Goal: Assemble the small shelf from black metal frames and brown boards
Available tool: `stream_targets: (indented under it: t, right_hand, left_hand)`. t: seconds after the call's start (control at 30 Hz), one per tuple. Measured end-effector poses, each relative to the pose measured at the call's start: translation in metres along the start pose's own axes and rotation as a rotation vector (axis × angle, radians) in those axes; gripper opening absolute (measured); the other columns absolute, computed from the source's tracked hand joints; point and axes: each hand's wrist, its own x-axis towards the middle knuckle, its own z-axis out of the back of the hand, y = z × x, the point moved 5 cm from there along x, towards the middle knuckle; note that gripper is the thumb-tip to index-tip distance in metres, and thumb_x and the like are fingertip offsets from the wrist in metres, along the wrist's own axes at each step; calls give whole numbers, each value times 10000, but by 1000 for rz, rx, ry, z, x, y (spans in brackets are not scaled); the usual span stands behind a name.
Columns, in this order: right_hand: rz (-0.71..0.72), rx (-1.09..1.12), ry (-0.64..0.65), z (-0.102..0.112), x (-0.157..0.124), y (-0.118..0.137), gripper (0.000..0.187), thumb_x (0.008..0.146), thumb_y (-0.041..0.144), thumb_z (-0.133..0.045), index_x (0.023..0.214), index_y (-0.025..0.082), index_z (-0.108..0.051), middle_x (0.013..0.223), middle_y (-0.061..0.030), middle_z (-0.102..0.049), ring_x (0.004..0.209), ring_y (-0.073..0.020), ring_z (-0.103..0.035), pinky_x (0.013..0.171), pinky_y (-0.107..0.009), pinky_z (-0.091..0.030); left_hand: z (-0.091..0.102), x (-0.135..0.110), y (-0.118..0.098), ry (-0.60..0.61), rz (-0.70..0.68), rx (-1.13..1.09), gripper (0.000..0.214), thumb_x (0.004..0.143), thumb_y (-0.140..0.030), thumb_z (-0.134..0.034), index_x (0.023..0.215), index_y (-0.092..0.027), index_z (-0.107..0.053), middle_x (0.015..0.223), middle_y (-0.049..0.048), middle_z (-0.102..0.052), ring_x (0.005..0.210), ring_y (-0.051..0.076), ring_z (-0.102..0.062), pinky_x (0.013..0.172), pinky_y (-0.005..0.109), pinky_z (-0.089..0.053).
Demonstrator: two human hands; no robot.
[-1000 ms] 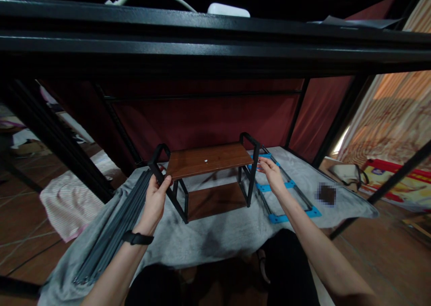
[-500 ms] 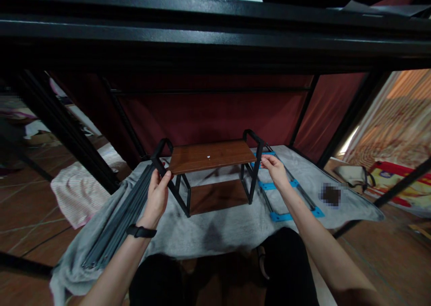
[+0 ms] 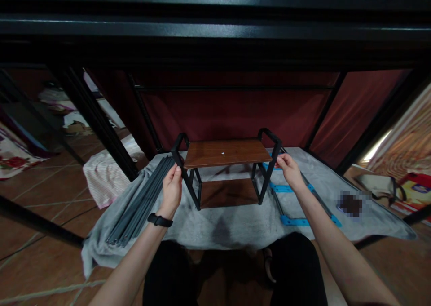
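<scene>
A small two-tier rack (image 3: pixel 227 152) with brown wood-look boards and a black metal frame stands upright in front of me. My left hand (image 3: pixel 173 187), with a black band on the wrist, is closed in a pinch at the outer side of the rack's left post. Whatever its fingertips hold is hidden. Beside the right post, my right hand (image 3: pixel 290 169) is also pinched closed; a small reddish spot shows at its fingertips, too small to name. A small white bit (image 3: pixel 222 153) lies on the top board.
Grey cloth (image 3: pixel 215 229) lies under the rack. Several dark grey rods (image 3: pixel 144 202) rest on the left, a blue-and-grey ladder-like frame (image 3: pixel 296 220) on the right, near a blurred dark patch (image 3: pixel 350 205). A black beam (image 3: pixel 215 29) crosses above; dark red fabric (image 3: pixel 235 113) hangs behind.
The view has swung left, so everything appears further right. My left thumb has shifted from the top board's corner to outside the left post. My right hand stays pinched by the right post.
</scene>
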Motion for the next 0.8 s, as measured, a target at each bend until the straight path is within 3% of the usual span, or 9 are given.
stream_targets:
  t: [0.1, 0.47, 0.8]
  right_hand:
    - [23, -53, 12, 1, -1, 1, 387, 776, 624, -611, 799, 243, -547, 692, 13, -572, 668, -174, -556, 660, -332, -502]
    - [100, -192, 38, 4, -3, 7, 398, 861, 633, -506, 809, 238, -516, 713, 7, -569, 669, -182, -564, 668, -337, -494]
    - [102, -215, 17, 8, -3, 3, 438, 851, 684, -494, 800, 250, -518, 673, -1, -581, 661, -199, -576, 661, -352, -489]
  left_hand:
    - [-4, -1, -3, 48, 8, -5, 433, 807, -486, -671, 1142, -212, -680, 1168, 92, -686, 1144, 231, -603, 1014, 385, -449]
    - [-9, 1, -6, 35, 38, -114, 336, 768, -461, -717, 953, -184, -683, 927, 33, -687, 853, 150, -616, 864, 301, -472]
    - [4, 9, -16, -52, -45, 121, 206, 736, -363, -723, 775, -176, -648, 738, -15, -587, 699, 115, -513, 731, 255, -413]
